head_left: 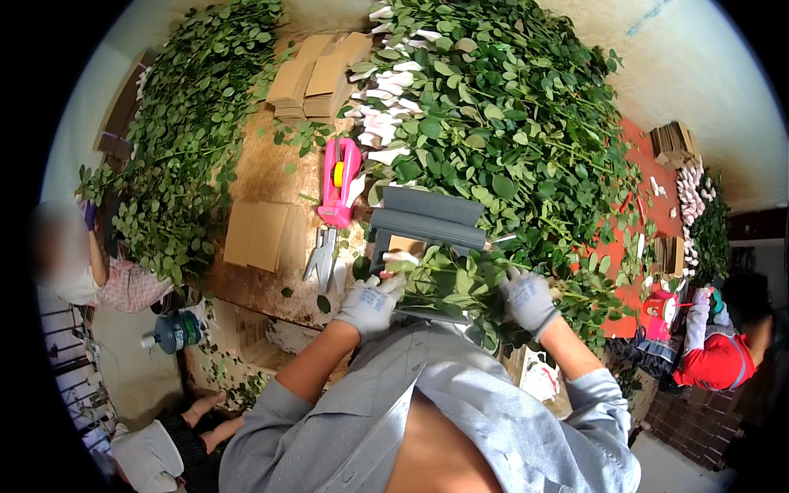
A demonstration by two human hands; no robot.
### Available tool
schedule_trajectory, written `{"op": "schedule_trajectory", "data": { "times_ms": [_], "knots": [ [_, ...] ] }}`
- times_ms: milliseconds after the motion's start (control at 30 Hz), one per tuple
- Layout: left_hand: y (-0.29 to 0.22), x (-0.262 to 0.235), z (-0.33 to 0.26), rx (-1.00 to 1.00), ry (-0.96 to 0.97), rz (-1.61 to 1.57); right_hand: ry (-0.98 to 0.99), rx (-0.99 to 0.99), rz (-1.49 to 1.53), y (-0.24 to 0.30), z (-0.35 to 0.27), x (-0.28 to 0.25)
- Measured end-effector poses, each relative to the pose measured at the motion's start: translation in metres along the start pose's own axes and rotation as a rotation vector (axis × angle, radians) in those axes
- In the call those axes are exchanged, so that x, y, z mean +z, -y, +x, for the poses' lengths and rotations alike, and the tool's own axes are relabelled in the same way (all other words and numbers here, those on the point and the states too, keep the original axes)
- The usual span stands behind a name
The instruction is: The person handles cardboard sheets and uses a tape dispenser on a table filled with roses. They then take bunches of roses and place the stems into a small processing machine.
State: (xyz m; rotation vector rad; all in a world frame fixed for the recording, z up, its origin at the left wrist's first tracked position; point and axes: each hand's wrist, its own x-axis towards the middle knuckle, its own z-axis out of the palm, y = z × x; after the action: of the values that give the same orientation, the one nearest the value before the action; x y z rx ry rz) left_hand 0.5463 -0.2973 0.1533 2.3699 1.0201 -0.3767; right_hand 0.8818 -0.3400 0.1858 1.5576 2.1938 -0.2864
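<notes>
Both my hands wear pale grey gloves. In front of my waist lies a bunch of leafy rose stems (452,279), with a white-wrapped bud end (400,258) at its left. My left hand (370,306) is closed at that bud end; leaves partly hide its fingertips. Farther along the stems, my right hand (528,302) grips them among the leaves. The bunch rests over a dark grey padded holder (427,220), where a small piece of cardboard (407,246) shows. Silver pliers-like stapler (323,256) lies left of the holder, below a pink tape dispenser (339,185).
Cardboard sheets (263,236) lie on the worn table (246,172), with more stacks (316,78) farther back. Large heaps of leafy stems (509,115) cover the right, and another heap (185,123) the left. People work at the left and at the right, in a red top (717,361).
</notes>
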Motion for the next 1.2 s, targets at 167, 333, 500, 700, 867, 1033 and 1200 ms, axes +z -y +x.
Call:
{"op": "schedule_trajectory", "data": {
  "times_ms": [167, 333, 500, 700, 867, 1033, 1200],
  "knots": [
    [-0.004, -0.005, -0.002, -0.004, -0.021, -0.021, -0.039, 0.096, 0.128, 0.013, 0.024, 0.051],
    [-0.004, -0.004, -0.003, -0.001, -0.064, -0.007, -0.056, 0.306, -0.043, 0.036, 0.014, 0.002],
    [-0.001, 0.005, 0.001, 0.005, -0.066, 0.007, -0.294, -0.005, 0.305, 0.075, 0.04, -0.061],
    [-0.001, 0.004, 0.002, -0.001, -0.071, 0.0, -0.24, -0.081, 0.094, 0.107, 0.136, 0.004],
    [-0.003, 0.004, 0.0, -0.038, -0.045, 0.02, -0.101, -0.224, 0.194, 0.104, 0.149, 0.012],
    [-0.005, -0.002, 0.003, -0.061, 0.009, 0.019, -0.228, -0.251, 0.279, 0.104, 0.145, 0.025],
    [0.016, -0.021, 0.0, 0.169, -0.105, -0.219, -0.245, -0.267, 0.386, 0.099, 0.143, 0.019]
  ]
}}
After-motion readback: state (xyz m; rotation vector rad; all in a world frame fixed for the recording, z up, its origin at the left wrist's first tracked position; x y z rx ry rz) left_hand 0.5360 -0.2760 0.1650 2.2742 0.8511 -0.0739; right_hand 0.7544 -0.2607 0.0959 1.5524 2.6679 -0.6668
